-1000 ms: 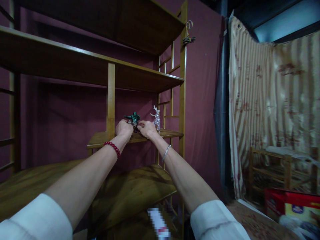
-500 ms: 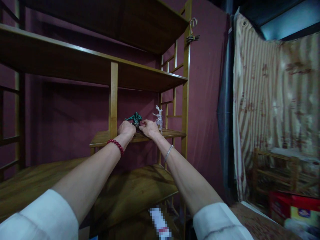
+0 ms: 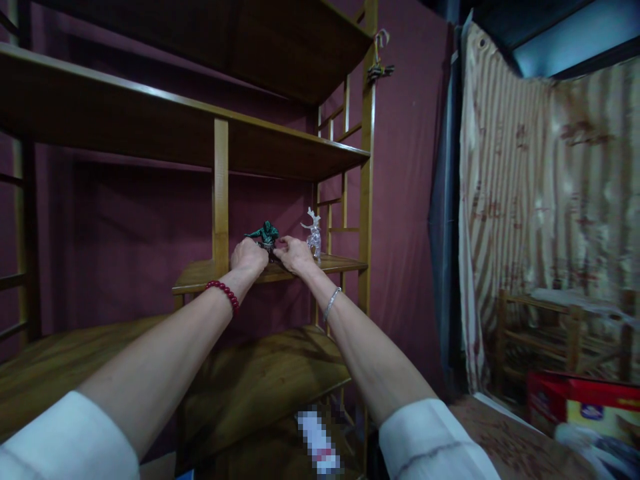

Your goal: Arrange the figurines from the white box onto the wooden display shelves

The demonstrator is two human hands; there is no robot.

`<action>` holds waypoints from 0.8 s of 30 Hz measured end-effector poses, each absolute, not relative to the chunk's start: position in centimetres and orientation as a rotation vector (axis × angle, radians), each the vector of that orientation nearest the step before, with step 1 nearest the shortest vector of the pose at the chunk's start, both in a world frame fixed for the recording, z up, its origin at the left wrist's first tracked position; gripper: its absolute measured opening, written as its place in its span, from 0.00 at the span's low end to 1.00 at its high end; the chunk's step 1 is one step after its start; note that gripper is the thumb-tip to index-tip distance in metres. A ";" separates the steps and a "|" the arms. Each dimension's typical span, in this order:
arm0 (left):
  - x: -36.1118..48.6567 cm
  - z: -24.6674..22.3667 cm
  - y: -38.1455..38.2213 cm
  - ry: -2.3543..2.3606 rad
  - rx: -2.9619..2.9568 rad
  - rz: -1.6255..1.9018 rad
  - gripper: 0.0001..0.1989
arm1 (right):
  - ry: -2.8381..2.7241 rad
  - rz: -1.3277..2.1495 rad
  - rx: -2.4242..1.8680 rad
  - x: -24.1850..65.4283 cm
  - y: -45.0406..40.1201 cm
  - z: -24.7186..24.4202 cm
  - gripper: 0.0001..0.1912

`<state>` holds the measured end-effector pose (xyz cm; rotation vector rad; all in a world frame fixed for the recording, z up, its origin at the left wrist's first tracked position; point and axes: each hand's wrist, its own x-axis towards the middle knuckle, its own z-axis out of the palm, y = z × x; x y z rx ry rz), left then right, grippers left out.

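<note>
A small dark green figurine (image 3: pixel 267 231) stands on the short middle shelf (image 3: pixel 193 277), its lower part partly hidden by my hands. My left hand (image 3: pixel 249 257), with a red bead bracelet at the wrist, is closed at the figurine's left side; its fingertips are mostly hidden. On the other side my right hand (image 3: pixel 296 256), wearing a silver bangle, has its fingers slightly bent and apart, with the fingertips close to the figurine. Just behind and right of that hand stands a clear deer ornament (image 3: pixel 314 237) with upright antlers.
A wooden divider (image 3: pixel 221 193) rises left of my left hand, and a long upper shelf (image 3: pixel 290 143) hangs overhead. Below is a wider wooden shelf (image 3: pixel 280 367). On the right are a striped curtain (image 3: pixel 525 187), a wooden rack (image 3: pixel 540 333) and a red box (image 3: pixel 550 397).
The view has shifted slightly, so everything sits a little further left. Both hands stay around the figurine, the right fingers looking slightly more spread.
</note>
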<state>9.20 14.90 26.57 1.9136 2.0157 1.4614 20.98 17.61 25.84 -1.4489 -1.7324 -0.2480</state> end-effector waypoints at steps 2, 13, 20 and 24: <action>9.1 26.6 14.6 2.009 1.966 1.447 0.18 | -1.727 -0.243 -1.450 21.0 17.6 25.8 0.19; 8.9 26.4 13.6 1.980 2.096 1.431 0.18 | -1.744 -0.298 -1.490 20.8 17.6 25.9 0.22; 8.8 26.4 14.0 1.944 2.098 1.438 0.16 | -1.758 -0.348 -1.502 20.9 17.6 25.9 0.21; 8.8 26.3 14.2 1.954 2.093 1.461 0.17 | -1.754 -0.339 -1.518 21.0 17.7 25.8 0.20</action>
